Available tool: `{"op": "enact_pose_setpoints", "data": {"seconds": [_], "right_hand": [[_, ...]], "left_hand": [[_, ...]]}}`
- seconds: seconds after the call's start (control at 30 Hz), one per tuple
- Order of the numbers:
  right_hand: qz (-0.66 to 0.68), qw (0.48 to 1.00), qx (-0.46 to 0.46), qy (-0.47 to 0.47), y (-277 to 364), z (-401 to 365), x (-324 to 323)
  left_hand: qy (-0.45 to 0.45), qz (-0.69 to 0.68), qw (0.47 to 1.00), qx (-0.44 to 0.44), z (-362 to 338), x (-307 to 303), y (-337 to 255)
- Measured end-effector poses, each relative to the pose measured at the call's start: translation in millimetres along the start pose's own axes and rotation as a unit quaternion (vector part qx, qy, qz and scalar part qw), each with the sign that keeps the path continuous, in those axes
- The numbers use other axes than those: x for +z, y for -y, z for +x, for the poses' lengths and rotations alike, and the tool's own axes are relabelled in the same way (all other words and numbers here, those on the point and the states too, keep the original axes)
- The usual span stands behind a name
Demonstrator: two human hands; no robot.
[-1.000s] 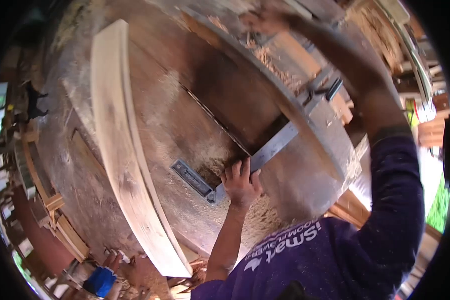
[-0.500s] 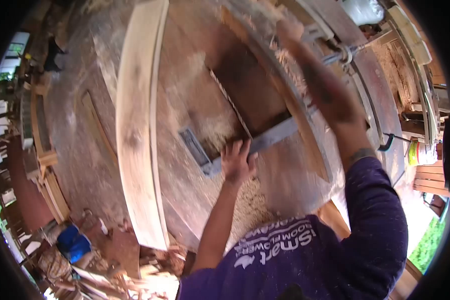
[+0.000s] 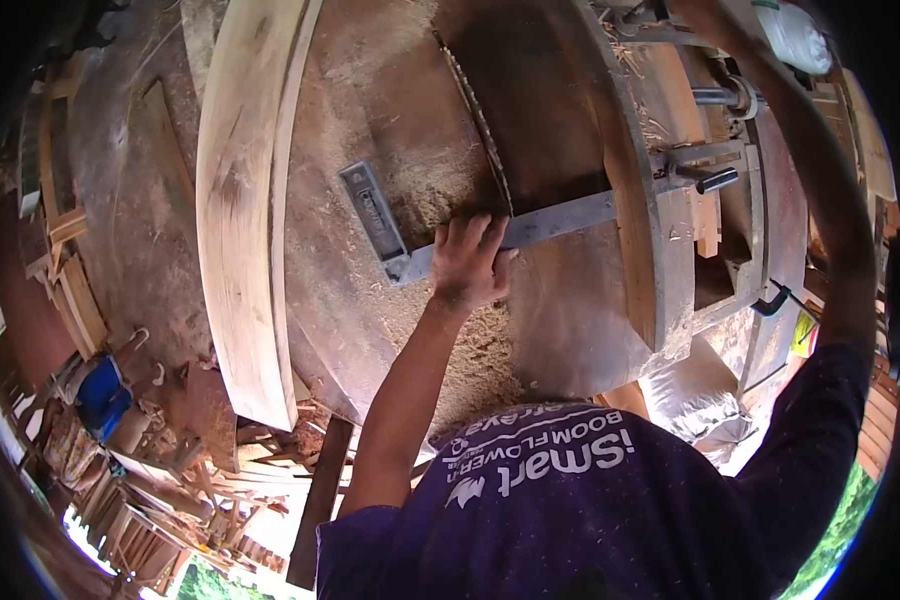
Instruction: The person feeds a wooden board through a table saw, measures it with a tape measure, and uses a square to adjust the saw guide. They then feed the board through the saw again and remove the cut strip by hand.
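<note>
The left grip (image 3: 470,262) holds a steel square (image 3: 565,220), apparently to steady its far end against a wooden fence (image 3: 637,250) (right grip beyond frame, state unclear).

Fisheye curve, blk. corners; tabletop (image 3: 570,310) mod. lit, dk. shadow up top; glare nr. btm.

Try sq. (image 3: 560,222) on tbl. (image 3: 565,320); plank (image 3: 242,200) L; fence (image 3: 638,240) R.

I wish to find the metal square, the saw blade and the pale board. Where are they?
Metal square (image 3: 564,221): head view, on its long flat strip.
Saw blade (image 3: 478,114): head view, along its toothed edge.
Pale board (image 3: 238,200): head view, middle of its broad face.
</note>
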State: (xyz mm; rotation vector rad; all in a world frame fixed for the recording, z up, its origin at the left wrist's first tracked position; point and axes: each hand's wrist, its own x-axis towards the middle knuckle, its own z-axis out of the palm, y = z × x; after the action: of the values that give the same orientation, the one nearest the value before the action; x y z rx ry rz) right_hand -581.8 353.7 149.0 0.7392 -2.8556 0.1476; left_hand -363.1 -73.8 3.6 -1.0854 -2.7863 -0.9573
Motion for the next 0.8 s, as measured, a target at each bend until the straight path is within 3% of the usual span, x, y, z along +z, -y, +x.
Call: {"op": "enact_pose_setpoints", "data": {"seconds": [0.03,0.2,0.23,0.27,0.33,0.4,0.47,0.53,0.6,0.67,0.8], "right_hand": [[0.002,1.0,-0.006,0.0,2,4,6],[0.003,0.961,0.193,0.197,-1,3,10],[0.094,0.973,0.027,0.209,-37,0,33],[0.093,0.973,0.024,0.208,-29,-7,39],[0.01,0.991,-0.072,0.113,-15,-11,57],[0.112,0.987,0.118,0.007,79,-17,32],[0.374,0.894,0.249,0.004,171,-27,47],[0.542,0.771,0.329,-0.061,251,-29,79],[0.64,0.665,0.362,-0.131,291,-28,126],[0.682,0.609,0.357,-0.192,316,-11,126],[0.704,0.587,0.365,-0.163,315,-10,131]], "left_hand": [[-0.002,-0.003,1.0,-0.004,0,-2,-1],[0.004,0.009,1.0,0.008,2,-1,1],[-0.001,0.009,1.0,0.01,0,0,-1],[-0.004,0.01,1.0,0.008,-1,1,-1],[0.006,0.012,1.0,-0.003,-3,0,-1],[-0.004,0.018,1.0,-0.003,-4,-1,1],[-0.013,0.012,1.0,0.005,-6,0,-2],[-0.018,0.016,1.0,-0.002,-4,-2,-4],[-0.008,0.019,1.0,0.01,-4,-1,-6],[-0.001,0.033,0.999,-0.02,-2,1,-8],[0.011,0.026,0.999,-0.024,-1,-2,-9]]}}
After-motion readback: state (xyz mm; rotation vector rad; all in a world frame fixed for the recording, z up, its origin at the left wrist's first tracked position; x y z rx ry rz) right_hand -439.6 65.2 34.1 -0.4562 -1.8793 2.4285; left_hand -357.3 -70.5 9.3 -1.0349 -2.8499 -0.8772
